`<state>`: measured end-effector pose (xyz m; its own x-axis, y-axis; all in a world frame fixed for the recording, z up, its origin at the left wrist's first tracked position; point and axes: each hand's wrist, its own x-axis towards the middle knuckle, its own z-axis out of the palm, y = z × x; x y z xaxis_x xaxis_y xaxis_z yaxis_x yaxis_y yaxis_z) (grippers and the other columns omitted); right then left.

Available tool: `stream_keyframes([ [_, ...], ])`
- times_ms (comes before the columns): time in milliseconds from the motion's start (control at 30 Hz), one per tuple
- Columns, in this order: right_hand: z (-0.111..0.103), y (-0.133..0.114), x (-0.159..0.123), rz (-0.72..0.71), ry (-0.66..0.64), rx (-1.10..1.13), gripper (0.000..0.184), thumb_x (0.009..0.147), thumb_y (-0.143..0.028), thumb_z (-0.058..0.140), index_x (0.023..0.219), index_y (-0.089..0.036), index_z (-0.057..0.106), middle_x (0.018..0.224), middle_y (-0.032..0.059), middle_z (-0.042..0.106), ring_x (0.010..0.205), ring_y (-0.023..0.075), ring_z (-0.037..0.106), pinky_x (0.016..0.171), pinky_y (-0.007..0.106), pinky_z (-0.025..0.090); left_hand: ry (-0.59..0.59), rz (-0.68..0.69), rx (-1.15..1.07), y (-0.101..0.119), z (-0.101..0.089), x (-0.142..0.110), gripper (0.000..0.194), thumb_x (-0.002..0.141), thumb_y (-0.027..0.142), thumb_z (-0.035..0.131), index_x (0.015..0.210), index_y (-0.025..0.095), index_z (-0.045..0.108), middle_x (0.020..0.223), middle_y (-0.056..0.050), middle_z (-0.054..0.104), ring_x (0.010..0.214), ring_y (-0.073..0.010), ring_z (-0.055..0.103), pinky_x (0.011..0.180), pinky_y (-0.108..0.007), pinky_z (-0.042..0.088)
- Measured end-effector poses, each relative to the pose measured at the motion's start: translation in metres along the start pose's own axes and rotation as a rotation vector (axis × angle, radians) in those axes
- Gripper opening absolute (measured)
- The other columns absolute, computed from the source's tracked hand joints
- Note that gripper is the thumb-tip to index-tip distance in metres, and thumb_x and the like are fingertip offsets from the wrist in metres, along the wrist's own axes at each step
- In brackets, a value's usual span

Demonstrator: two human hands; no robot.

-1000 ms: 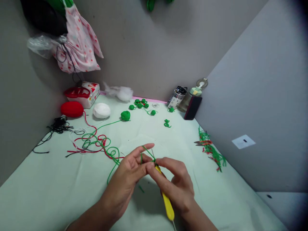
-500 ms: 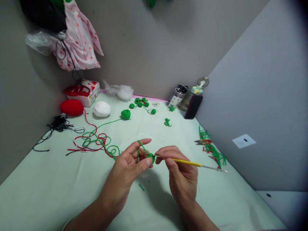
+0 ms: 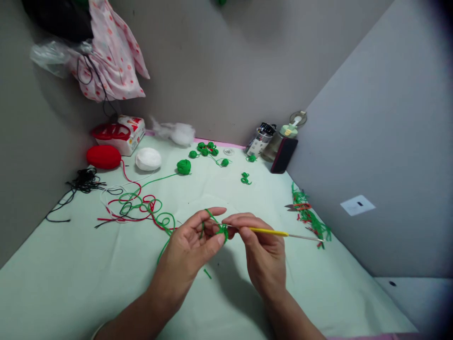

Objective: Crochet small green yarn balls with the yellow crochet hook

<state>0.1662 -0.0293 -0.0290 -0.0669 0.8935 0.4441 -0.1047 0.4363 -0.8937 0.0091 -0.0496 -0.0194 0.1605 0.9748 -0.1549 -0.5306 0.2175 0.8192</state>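
Observation:
My left hand (image 3: 193, 245) pinches a small green crochet piece (image 3: 222, 231) between thumb and fingers. Green yarn (image 3: 211, 216) runs over its raised index finger. Held in my right hand (image 3: 264, 250) is a crochet hook (image 3: 269, 232) with a yellow grip and metal ends. Its left tip passes at the top of the green piece, partly hidden by fingers and yarn. A green yarn ball (image 3: 184, 166) lies beyond my hands, its strand trailing left into loose loops. Below my hands a short green yarn scrap (image 3: 207, 274) rests on the tablecloth (image 3: 134, 274).
Red yarn (image 3: 104, 157), white yarn (image 3: 148, 159) and a black cord tangle (image 3: 86, 181) sit at the left. Several small green balls (image 3: 208, 149) lie at the back. Orange-handled snips (image 3: 300, 206) lie on yarn scraps at the right, near a phone (image 3: 284, 156) and a bottle (image 3: 272, 148).
My right hand and the hook have moved left, closer to my left hand. The hook's left tip now reaches further past the green piece. The whole view has shifted slightly.

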Motion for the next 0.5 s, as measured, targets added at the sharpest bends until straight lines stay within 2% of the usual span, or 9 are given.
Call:
stream_keyframes([
  [100, 0.001, -0.001, -0.003, -0.036, -0.001, -0.073, 0.017, 0.103, -0.026, 0.065, 0.102, -0.024, 0.082, 0.09, 0.0061, 0.078, 0.071, 0.0168, 0.07, 0.065, 0.032, 0.061, 0.032, 0.009, -0.023, -0.001, 0.002, 0.0, 0.036, 0.084, 0.03, 0.089, 0.118, 0.029, 0.08, 0.086, 0.002, 0.069, 0.088, -0.0146, 0.062, 0.087, -0.027, 0.048],
  [233, 0.002, -0.004, -0.01, -0.302, -0.035, -0.439, 0.029, 0.098, -0.011, 0.066, 0.112, -0.031, 0.083, 0.099, 0.0065, 0.076, 0.086, 0.0193, 0.074, 0.07, 0.032, 0.062, 0.045, -0.048, -0.131, -0.001, 0.004, -0.001, 0.046, 0.08, 0.029, 0.092, 0.124, 0.029, 0.079, 0.085, 0.002, 0.07, 0.089, -0.0143, 0.063, 0.088, -0.026, 0.048],
  [300, 0.001, -0.005, -0.011, -0.362, -0.054, -0.495, 0.036, 0.097, -0.008, 0.066, 0.118, -0.033, 0.082, 0.103, 0.0066, 0.075, 0.089, 0.0194, 0.074, 0.072, 0.032, 0.062, 0.023, -0.14, -0.204, 0.001, 0.004, 0.0, 0.049, 0.078, 0.029, 0.093, 0.126, 0.026, 0.079, 0.087, 0.001, 0.07, 0.089, -0.0149, 0.062, 0.089, -0.027, 0.049],
  [400, -0.002, -0.006, -0.005, -0.233, 0.026, -0.297, 0.027, 0.1, -0.013, 0.064, 0.111, -0.03, 0.082, 0.093, 0.0056, 0.075, 0.079, 0.018, 0.072, 0.066, 0.032, 0.06, 0.033, -0.219, -0.256, 0.006, 0.001, 0.004, 0.043, 0.077, 0.026, 0.093, 0.118, 0.021, 0.083, 0.086, -0.001, 0.068, 0.083, -0.014, 0.059, 0.086, -0.028, 0.05],
  [500, -0.004, -0.006, 0.004, -0.039, 0.092, -0.003, 0.017, 0.102, -0.025, 0.066, 0.097, -0.025, 0.082, 0.082, 0.0036, 0.072, 0.061, 0.0141, 0.065, 0.056, 0.029, 0.057, 0.071, -0.161, -0.204, 0.009, -0.001, 0.006, 0.035, 0.076, 0.027, 0.092, 0.11, 0.02, 0.085, 0.084, 0.0, 0.066, 0.08, -0.0138, 0.057, 0.083, -0.028, 0.049],
])
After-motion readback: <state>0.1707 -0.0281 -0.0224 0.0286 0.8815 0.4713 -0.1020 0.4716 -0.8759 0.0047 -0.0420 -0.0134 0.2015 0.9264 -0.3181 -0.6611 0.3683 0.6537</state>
